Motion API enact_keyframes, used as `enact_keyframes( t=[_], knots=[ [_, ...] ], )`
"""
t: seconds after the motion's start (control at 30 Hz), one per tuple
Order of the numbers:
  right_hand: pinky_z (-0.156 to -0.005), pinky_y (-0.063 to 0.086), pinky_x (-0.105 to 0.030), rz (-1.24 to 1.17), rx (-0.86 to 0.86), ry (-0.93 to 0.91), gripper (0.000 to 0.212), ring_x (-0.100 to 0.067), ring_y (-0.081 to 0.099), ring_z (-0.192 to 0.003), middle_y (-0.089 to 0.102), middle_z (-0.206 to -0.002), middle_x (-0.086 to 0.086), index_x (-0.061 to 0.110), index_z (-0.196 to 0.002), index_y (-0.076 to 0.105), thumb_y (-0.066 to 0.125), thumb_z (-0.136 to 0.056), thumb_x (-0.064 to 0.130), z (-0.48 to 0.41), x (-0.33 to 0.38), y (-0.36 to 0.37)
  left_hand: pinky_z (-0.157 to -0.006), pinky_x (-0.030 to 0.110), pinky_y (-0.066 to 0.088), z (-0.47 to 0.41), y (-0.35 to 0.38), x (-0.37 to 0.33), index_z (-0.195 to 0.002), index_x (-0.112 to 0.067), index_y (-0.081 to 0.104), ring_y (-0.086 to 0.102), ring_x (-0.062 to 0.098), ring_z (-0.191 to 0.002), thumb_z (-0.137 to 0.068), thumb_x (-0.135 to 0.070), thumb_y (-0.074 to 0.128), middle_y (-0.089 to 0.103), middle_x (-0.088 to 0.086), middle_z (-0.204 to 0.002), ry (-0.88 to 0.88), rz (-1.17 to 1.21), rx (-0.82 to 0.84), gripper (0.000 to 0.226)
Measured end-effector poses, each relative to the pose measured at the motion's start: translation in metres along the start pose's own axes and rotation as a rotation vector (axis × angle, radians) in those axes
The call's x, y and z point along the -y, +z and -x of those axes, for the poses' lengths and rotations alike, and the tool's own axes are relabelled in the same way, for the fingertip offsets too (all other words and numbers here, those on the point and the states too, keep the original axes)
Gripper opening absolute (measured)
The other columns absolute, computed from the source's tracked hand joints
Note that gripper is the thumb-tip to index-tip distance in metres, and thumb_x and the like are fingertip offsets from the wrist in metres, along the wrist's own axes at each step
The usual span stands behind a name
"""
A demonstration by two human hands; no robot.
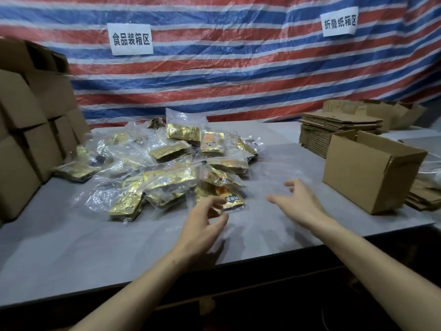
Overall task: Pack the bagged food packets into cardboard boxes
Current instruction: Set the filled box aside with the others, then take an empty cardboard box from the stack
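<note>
Close the open, empty left hand (205, 219) round the orange-labelled packet (233, 199) just past its fingertips, gripping bag and contents together, not loose film; send the right hand (299, 199), likewise spread and empty, to steady the open cardboard box (367, 173) off to its right

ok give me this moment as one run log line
left hand: open, at nearest packet of pile | right hand: open, empty, above table | box: upright, flaps open, right of pile | contents: hidden
</note>
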State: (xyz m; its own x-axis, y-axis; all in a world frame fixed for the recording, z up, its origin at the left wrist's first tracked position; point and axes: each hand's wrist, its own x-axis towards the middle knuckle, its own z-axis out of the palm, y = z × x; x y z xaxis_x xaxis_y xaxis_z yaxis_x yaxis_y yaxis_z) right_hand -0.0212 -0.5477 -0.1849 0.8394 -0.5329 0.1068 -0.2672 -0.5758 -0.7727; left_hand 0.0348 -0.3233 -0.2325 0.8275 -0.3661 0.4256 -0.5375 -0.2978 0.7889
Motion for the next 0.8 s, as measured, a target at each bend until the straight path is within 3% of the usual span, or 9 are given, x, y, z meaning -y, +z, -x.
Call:
enact_keyframes(
  t=[0.13, 0.27, 0.37, 0.5, 0.6, 0.73, 0.8],
  knots=[
    [-0.091, 0.051, -0.035, -0.167, 0.161, -0.214, 0.032, -0.016, 0.062, -0.105, 0.063, -0.117, 0.002, 0.021, -0.113, 0.062, 0.076, -0.086, 0.031, 0.007, 0.046, 0.041, -0.078, 0.014, 0.05, 0.006, -0.056, -0.01, -0.107, -0.02, 0.068, 0.062, 0.001, -0.09, -0.094, -0.015, 0.07, 0.068, -0.012, -0.1, 0.034, -0.058, -0.063, 0.014],
    [-0.088, 0.055, -0.03, -0.303, 0.281, -0.391, 0.013, -0.009, 0.066, -0.096, 0.07, -0.101, 0.005, 0.024, -0.099, 0.069, 0.076, -0.088, 0.019, 0.02, 0.092, 0.073, -0.077, 0.017, 0.047, 0.017, -0.133, -0.016, -0.109, -0.019, 0.067, 0.062, 0.005, -0.093, -0.092, -0.012, 0.072, 0.068, -0.01, -0.104, 0.034, -0.195, -0.167, 0.019],
    [-0.085, 0.057, -0.029, -0.339, 0.341, -0.488, 0.011, -0.006, 0.068, -0.09, 0.072, -0.098, 0.007, 0.028, -0.095, 0.07, 0.075, -0.09, 0.02, 0.033, 0.125, 0.093, -0.09, 0.026, 0.043, 0.029, -0.193, -0.021, -0.121, -0.02, 0.064, 0.057, 0.008, -0.103, -0.088, -0.018, 0.076, 0.062, -0.009, -0.117, 0.056, -0.504, -0.293, 0.035],
    [-0.076, 0.054, -0.027, -0.395, 0.407, -0.57, 0.012, 0.0, 0.068, -0.085, 0.072, -0.097, 0.012, 0.032, -0.096, 0.07, 0.074, -0.09, 0.023, 0.051, 0.163, 0.111, -0.09, 0.045, 0.043, 0.045, -0.267, -0.031, -0.124, -0.01, 0.063, 0.059, 0.034, -0.103, -0.075, -0.018, 0.083, 0.062, 0.012, -0.115, 0.054, -1.016, -0.528, 0.053],
    [-0.074, 0.051, -0.023, -0.43, 0.438, -0.616, 0.012, -0.004, 0.068, -0.088, 0.072, -0.099, 0.011, 0.03, -0.097, 0.07, 0.073, -0.091, 0.021, 0.063, 0.185, 0.119, -0.098, 0.048, 0.04, 0.059, -0.317, -0.029, -0.126, -0.005, 0.061, 0.056, 0.04, -0.114, -0.076, -0.024, 0.079, 0.062, 0.018, -0.12, -0.169, -1.278, -0.601, 0.056],
    [-0.078, 0.055, -0.026, -0.473, 0.467, -0.643, 0.013, -0.011, 0.069, -0.091, 0.072, -0.102, 0.005, 0.024, -0.098, 0.071, 0.072, -0.091, 0.013, 0.077, 0.201, 0.127, -0.109, 0.046, 0.032, 0.079, -0.353, -0.021, -0.113, -0.018, 0.054, 0.051, 0.035, -0.127, -0.089, -0.046, 0.064, 0.062, 0.01, -0.127, -0.711, -1.352, -0.37, 0.038],
    [-0.072, 0.054, -0.021, -0.476, 0.486, -0.653, 0.012, -0.008, 0.068, -0.086, 0.072, -0.099, 0.007, 0.022, -0.097, 0.071, 0.071, -0.091, 0.011, 0.082, 0.203, 0.13, -0.107, 0.047, 0.033, 0.088, -0.355, -0.019, -0.101, -0.021, 0.048, 0.054, 0.033, -0.122, -0.092, -0.038, 0.061, 0.066, 0.008, -0.118, -0.773, -1.302, -0.32, 0.023]
  ],
)
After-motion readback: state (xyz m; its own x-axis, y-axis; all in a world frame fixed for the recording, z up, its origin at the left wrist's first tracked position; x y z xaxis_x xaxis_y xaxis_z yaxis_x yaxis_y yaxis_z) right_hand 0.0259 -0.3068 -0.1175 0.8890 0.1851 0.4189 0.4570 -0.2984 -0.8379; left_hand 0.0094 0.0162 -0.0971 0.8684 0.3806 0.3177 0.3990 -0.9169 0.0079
